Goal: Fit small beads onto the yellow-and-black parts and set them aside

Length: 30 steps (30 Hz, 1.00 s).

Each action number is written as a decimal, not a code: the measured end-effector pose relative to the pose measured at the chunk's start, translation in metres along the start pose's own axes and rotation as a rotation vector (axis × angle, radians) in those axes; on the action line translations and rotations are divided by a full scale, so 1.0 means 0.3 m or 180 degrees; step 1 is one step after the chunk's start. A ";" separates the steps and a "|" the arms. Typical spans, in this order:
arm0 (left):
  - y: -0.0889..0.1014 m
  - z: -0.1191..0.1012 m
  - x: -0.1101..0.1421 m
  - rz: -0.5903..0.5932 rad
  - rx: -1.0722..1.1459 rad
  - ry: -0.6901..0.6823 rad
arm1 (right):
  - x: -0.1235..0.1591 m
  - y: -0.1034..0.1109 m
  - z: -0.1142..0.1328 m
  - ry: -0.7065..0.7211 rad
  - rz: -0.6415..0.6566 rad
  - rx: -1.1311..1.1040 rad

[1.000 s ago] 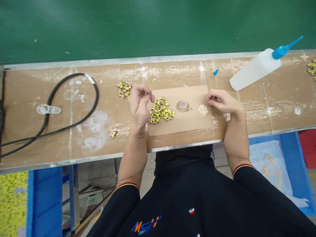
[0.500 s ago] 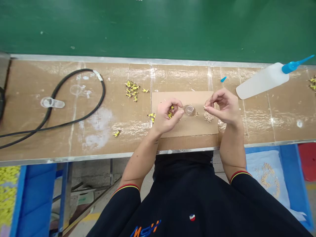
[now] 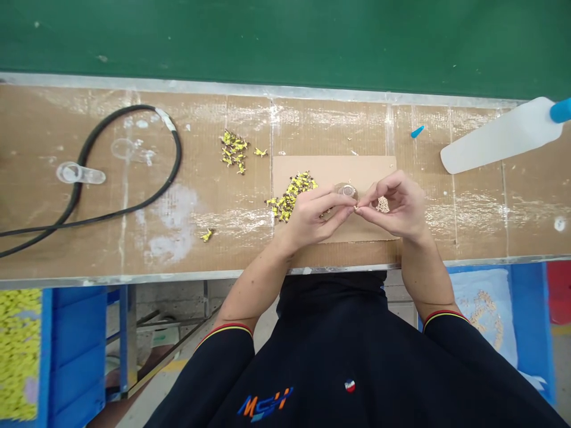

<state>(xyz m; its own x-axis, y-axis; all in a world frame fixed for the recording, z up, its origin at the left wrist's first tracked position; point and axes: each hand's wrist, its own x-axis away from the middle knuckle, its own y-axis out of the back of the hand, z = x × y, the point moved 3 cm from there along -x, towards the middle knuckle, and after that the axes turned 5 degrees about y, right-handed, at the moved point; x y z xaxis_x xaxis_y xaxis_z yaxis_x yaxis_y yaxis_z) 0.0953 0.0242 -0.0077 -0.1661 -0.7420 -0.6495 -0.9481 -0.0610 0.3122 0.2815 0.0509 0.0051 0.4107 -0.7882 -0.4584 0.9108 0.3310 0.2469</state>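
One pale bit [image 3: 355,207] (tiny) | left hand [image 3: 314,215], right hand [image 3: 396,205]: pinched on it

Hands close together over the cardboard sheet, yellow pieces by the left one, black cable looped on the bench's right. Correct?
No: the head view shows the black cable looped on the left of the bench. The rest holds: left hand and right hand close together over the cardboard sheet.
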 end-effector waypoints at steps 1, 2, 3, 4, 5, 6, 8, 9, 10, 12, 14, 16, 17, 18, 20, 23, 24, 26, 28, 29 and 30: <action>0.000 0.002 0.001 -0.0017 -0.0014 -0.0024 | 0.001 -0.002 -0.002 -0.0050 -0.0024 -0.0003; -0.001 0.005 0.001 -0.0027 -0.0049 -0.0041 | 0.002 -0.003 -0.005 -0.0106 -0.0055 -0.0015; -0.003 0.007 0.002 -0.0035 -0.0090 -0.0060 | 0.002 -0.004 -0.007 -0.0168 -0.0086 -0.0023; -0.005 0.009 0.003 -0.0051 -0.0126 -0.0082 | 0.001 -0.006 -0.009 -0.0217 -0.0108 -0.0009; -0.009 0.010 0.004 -0.0085 -0.0155 -0.0110 | 0.000 -0.007 -0.010 -0.0230 -0.0112 0.0027; -0.012 0.011 0.004 -0.0133 -0.0171 -0.0149 | -0.001 -0.009 -0.009 -0.0196 -0.0092 0.0071; -0.019 0.010 0.006 -0.0249 -0.0132 -0.0233 | -0.004 -0.014 -0.007 -0.0040 -0.0013 0.0142; -0.022 0.008 0.006 -0.0292 -0.0091 -0.0257 | -0.005 -0.016 -0.006 0.0039 0.0032 0.0157; -0.025 0.006 0.006 -0.0315 -0.0052 -0.0272 | -0.005 -0.019 -0.006 0.0109 0.0065 0.0152; -0.030 0.003 0.006 -0.0316 0.0008 -0.0278 | -0.004 -0.023 -0.007 0.0178 0.0079 0.0129; -0.029 0.000 0.006 -0.0295 0.0021 -0.0272 | -0.003 -0.026 -0.007 0.0213 0.0037 0.0109; -0.026 -0.003 0.005 -0.0283 0.0052 -0.0268 | -0.003 -0.030 -0.002 0.0283 -0.0031 0.0078; -0.024 -0.004 0.004 -0.0278 0.0092 -0.0259 | -0.003 -0.033 0.000 0.0318 -0.0055 0.0083; -0.023 -0.005 0.003 -0.0269 0.0150 -0.0247 | -0.004 -0.035 0.003 0.0360 -0.0067 0.0112; -0.023 -0.006 0.001 -0.0238 0.0309 -0.0197 | -0.007 -0.037 0.007 0.0440 -0.0085 0.0244; -0.027 -0.005 -0.002 -0.0081 0.0554 -0.0045 | -0.009 -0.036 0.010 0.0686 -0.0134 0.0379; -0.027 -0.003 -0.002 -0.0014 0.0624 0.0017 | -0.009 -0.034 0.011 0.0796 -0.0124 0.0387; -0.025 0.001 -0.002 0.0153 0.0742 0.0147 | -0.007 -0.031 0.015 0.1019 -0.0016 0.0424; -0.021 0.008 -0.001 0.0361 0.0824 0.0289 | -0.005 -0.029 0.021 0.1182 0.0161 0.0539; -0.020 0.011 0.000 0.0473 0.0850 0.0370 | -0.004 -0.028 0.025 0.1243 0.0243 0.0606; -0.018 0.014 0.001 0.0571 0.0863 0.0452 | -0.004 -0.027 0.029 0.1289 0.0302 0.0669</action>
<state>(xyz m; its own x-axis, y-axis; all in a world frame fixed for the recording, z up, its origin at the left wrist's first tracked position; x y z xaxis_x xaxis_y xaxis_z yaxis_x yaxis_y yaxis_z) 0.0994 0.0271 -0.0124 -0.3151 -0.8115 -0.4921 -0.9480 0.2440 0.2046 0.2732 0.0446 0.0111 0.5134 -0.4796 -0.7116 0.8571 0.2465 0.4523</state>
